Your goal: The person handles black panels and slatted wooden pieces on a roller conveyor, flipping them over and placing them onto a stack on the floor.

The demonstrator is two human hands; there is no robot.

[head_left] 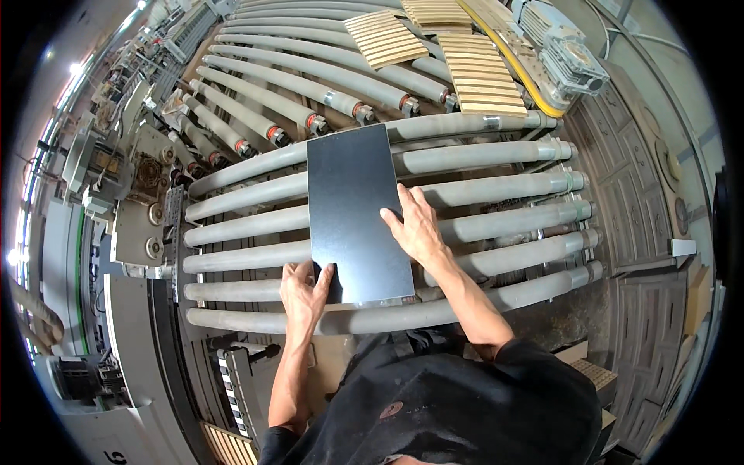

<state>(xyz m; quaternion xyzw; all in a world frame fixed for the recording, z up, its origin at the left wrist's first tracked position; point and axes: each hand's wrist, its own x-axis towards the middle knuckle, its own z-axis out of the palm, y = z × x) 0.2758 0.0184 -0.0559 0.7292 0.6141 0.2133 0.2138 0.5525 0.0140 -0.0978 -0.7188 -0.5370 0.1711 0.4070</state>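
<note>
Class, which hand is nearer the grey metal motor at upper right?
Right. The right hand, at the right edge of the black rectangular panel, is below-left of the motor; the left hand, at the panel's lower left, is farther.

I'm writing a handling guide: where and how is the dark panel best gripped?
Probably take the panel by both long edges, from left and right: it is a flat rectangle spanning several rollers, whose gaps may leave room under its edges.

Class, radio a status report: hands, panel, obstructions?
Left hand at left edge of dark panel, right hand at right edge. Panel over grey rollers. Slatted tan pieces beyond, not touching it.
</note>
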